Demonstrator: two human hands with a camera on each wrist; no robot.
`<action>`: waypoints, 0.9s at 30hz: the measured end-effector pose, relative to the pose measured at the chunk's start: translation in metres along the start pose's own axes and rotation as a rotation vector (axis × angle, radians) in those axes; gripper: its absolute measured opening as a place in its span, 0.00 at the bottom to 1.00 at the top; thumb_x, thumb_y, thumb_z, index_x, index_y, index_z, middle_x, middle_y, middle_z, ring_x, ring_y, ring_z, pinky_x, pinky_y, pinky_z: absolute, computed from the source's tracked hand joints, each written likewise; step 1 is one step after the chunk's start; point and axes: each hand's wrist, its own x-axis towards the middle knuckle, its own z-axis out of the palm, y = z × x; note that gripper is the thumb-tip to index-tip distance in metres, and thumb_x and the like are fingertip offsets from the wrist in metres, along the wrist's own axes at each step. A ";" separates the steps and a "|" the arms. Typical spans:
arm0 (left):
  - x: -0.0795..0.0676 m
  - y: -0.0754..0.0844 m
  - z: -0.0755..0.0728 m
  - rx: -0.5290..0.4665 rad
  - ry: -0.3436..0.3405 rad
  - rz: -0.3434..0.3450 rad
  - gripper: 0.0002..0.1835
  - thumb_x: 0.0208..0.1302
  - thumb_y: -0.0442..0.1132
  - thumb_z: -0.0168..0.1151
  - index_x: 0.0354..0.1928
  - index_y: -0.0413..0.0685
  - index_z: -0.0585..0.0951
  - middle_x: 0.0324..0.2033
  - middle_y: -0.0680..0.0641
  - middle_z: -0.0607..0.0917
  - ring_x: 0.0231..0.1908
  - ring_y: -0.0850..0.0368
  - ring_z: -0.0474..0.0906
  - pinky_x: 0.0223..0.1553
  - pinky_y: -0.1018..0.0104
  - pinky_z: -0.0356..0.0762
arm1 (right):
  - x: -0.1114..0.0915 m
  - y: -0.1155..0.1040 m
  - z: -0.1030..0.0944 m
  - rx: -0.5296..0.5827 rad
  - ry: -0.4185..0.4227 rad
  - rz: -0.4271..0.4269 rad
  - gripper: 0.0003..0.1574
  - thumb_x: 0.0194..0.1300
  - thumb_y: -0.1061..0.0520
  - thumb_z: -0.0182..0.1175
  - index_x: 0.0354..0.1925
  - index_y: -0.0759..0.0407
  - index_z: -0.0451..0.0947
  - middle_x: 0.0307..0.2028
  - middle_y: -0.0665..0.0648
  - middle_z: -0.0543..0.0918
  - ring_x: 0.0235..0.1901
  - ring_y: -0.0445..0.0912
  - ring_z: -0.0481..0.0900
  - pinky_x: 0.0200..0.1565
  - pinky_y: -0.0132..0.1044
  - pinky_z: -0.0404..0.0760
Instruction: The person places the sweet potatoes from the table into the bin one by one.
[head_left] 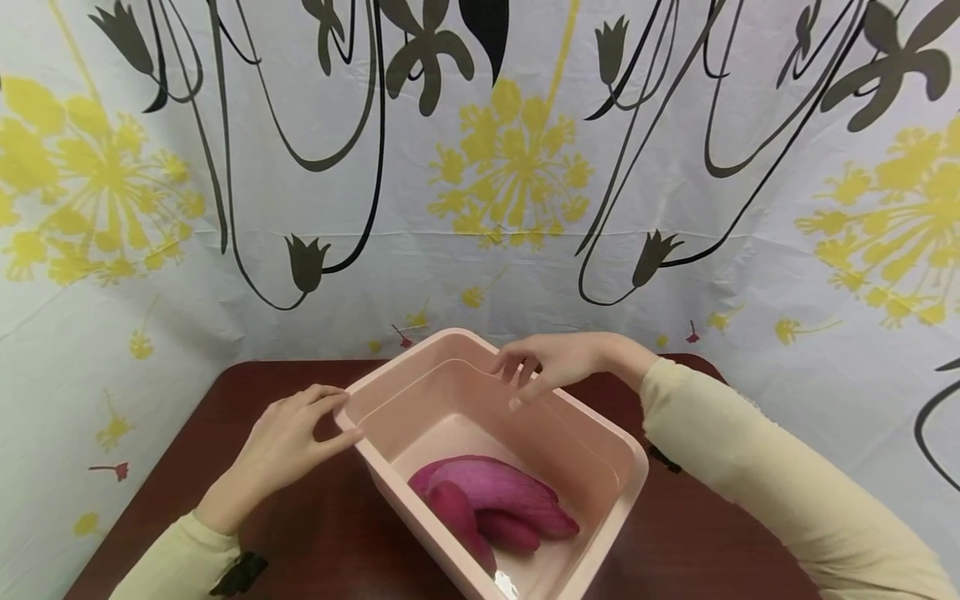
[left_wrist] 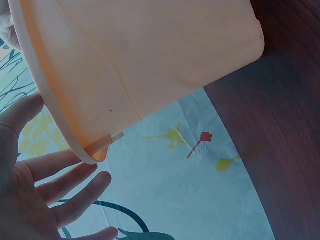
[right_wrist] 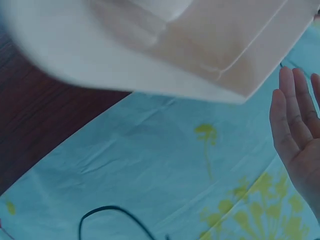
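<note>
A pale pink plastic tub [head_left: 390, 492] stands at an angle over the table, its open top facing up in the head view. Inside lie several long, smooth, magenta-purple pieces shaped like sweet potatoes [head_left: 495, 492], bunched at the near end. My left hand [head_left: 288, 437] grips the tub's left corner, thumb and fingers on either side of it; the left wrist view shows the index finger against the rim [left_wrist: 47, 95]. Above the far rim, my right hand [head_left: 555, 362] hovers with loosely bent fingers. In the right wrist view, its fingers [right_wrist: 295, 112] look extended and hold nothing.
The dark reddish-brown table [head_left: 300, 533] lies beneath the tub. A white cloth [head_left: 480, 275] with yellow and grey flower prints hangs behind and at both sides. Dark bands [head_left: 240, 575] show at the wrists by the cream sleeves [head_left: 180, 558].
</note>
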 end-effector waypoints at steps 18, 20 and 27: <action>0.001 0.002 -0.001 0.014 -0.018 -0.004 0.28 0.46 0.56 0.64 0.44 0.41 0.80 0.42 0.47 0.78 0.41 0.49 0.75 0.42 0.49 0.68 | -0.064 0.050 -0.004 0.052 0.315 0.022 0.28 0.58 0.50 0.59 0.55 0.57 0.66 0.45 0.54 0.74 0.45 0.45 0.74 0.48 0.44 0.68; 0.001 0.002 -0.002 0.012 -0.015 -0.003 0.28 0.46 0.56 0.64 0.44 0.41 0.80 0.42 0.47 0.78 0.41 0.49 0.75 0.42 0.49 0.68 | -0.069 0.056 -0.002 0.053 0.345 0.019 0.27 0.58 0.50 0.59 0.54 0.57 0.67 0.44 0.54 0.74 0.45 0.46 0.74 0.47 0.44 0.69; 0.000 0.003 -0.002 0.013 -0.018 -0.009 0.28 0.47 0.56 0.64 0.44 0.41 0.80 0.42 0.47 0.78 0.41 0.49 0.74 0.42 0.49 0.68 | -0.090 0.078 0.011 0.087 0.429 0.055 0.25 0.58 0.52 0.58 0.53 0.58 0.67 0.43 0.55 0.76 0.43 0.46 0.75 0.47 0.42 0.70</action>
